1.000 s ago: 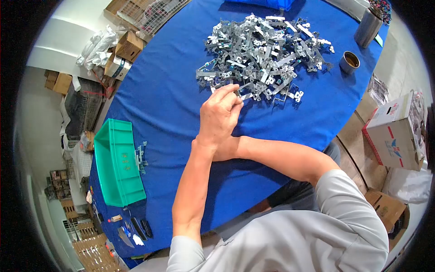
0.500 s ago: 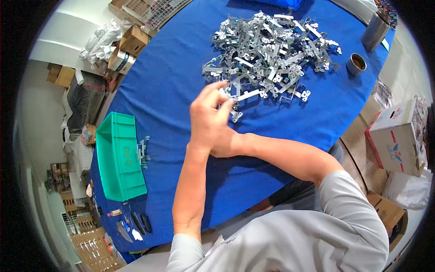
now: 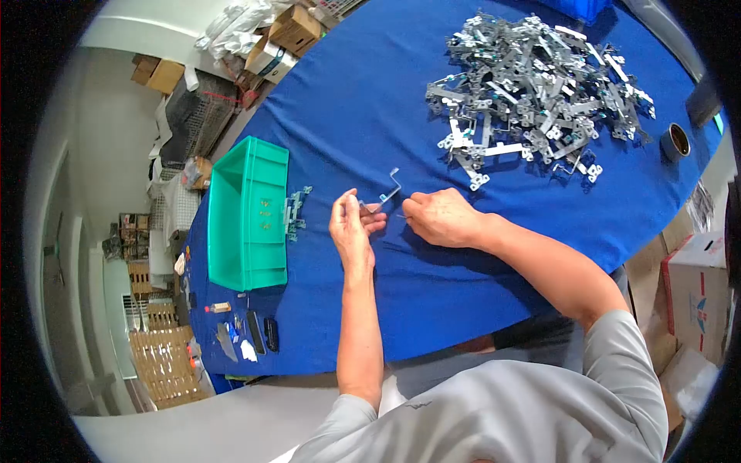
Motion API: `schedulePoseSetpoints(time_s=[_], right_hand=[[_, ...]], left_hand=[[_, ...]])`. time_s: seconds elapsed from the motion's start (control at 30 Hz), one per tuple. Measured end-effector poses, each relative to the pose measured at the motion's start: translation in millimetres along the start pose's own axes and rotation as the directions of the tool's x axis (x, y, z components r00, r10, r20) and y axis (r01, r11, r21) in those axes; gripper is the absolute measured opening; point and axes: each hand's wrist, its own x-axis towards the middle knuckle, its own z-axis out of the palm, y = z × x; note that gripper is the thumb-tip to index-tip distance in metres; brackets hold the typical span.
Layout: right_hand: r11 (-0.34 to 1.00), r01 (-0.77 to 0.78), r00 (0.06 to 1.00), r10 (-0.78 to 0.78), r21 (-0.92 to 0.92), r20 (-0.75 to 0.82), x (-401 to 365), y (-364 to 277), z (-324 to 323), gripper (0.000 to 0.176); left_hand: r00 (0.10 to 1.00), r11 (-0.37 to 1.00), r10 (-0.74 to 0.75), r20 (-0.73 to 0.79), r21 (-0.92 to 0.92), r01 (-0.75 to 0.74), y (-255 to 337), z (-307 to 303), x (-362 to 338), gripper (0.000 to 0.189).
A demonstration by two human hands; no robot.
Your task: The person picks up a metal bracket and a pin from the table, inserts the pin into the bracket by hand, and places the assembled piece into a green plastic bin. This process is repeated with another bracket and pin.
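My left hand (image 3: 354, 228) pinches a thin bent metal bracket (image 3: 390, 190), whose free end angles up and to the right. Close by on the right, my right hand (image 3: 446, 218) is closed in a pinch; a sliver of something thin shows at its fingertips, too small to name. The hands are apart. Beyond them lies a large heap of metal brackets (image 3: 532, 92) on the blue cloth (image 3: 347, 116). A small row of brackets (image 3: 295, 214) rests against the right side of a green plastic bin (image 3: 266, 216), left of my left hand.
A dark cup (image 3: 675, 142) stands at the right, near a dark cylinder (image 3: 702, 100). Black-handled tools (image 3: 256, 332) and small items lie at the near left table edge. A blue bin (image 3: 579, 8) sits at the far edge. Cardboard boxes (image 3: 698, 289) are on the floor at right.
My hands, close together and overlapping before, have separated and come away from the heap. A bracket now shows clearly in my left hand. The view has swung, shifting the table contents rightward.
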Motion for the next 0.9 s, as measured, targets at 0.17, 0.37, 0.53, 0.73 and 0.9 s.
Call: schedulePoseSetpoints(time_s=[0.17,0.37,0.53,0.73,0.9], right_hand=[[1.0,0.015,1.0,-0.015,0.003,-0.016,1,-1,-1,0.016],[1.0,0.01,1.0,-0.01,0.001,-0.013,1,-2,-4,0.016],[1.0,-0.006,1.0,0.006,0.008,-0.008,1,-1,-3,0.016],[0.999,-0.029,0.999,0.03,0.029,-0.02,1,0,0,0.016],[0.995,-0.041,0.998,0.045,0.094,-0.037,1,0,-3,0.016]], left_hand=[[0.997,0.963,-0.031,0.073,0.271,0.01,-10,-13,17,0.036],[0.991,0.897,0.116,0.07,0.42,-0.135,-3,3,34,0.045],[0.975,0.941,0.21,0.072,0.257,-0.221,-19,3,40,0.044],[0.836,0.482,0.541,0.092,0.781,-0.398,-20,16,25,0.054],[0.813,0.47,0.53,0.24,0.715,-0.517,-32,20,26,0.037]])
